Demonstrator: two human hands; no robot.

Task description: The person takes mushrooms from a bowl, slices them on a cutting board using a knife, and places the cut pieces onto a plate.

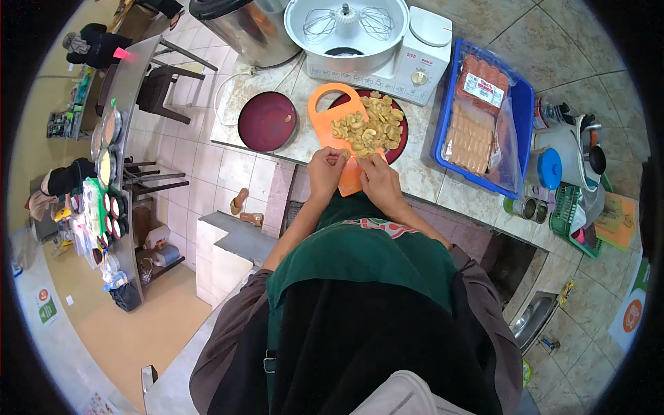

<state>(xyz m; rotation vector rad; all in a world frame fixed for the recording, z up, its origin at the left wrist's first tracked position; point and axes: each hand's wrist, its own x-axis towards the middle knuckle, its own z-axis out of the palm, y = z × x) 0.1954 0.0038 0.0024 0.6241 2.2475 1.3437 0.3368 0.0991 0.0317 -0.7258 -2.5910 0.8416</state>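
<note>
An orange cutting board [324,124] lies over a dark maroon plate [402,146] near the counter's front edge. A pile of yellowish-brown sliced mushrooms [370,124] covers the board's right side and spreads onto that plate. At the board's lower left edge, my left hand [325,173] is closed, thumb and fingertips pinching a small mushroom slice [345,154]. My right hand [380,181] rests at the pile's lower edge with its fingers curled; whatever is in them is hidden. To the left sits a second maroon plate [266,122] with a small pale bit on it.
Behind the board stands a white stand mixer [418,66] with whisks in its bowl, beside a steel container [242,31]. A blue tray [443,149] holds packs of sausages. Jars and a green rack [567,214] stand right. People are near tables at far left.
</note>
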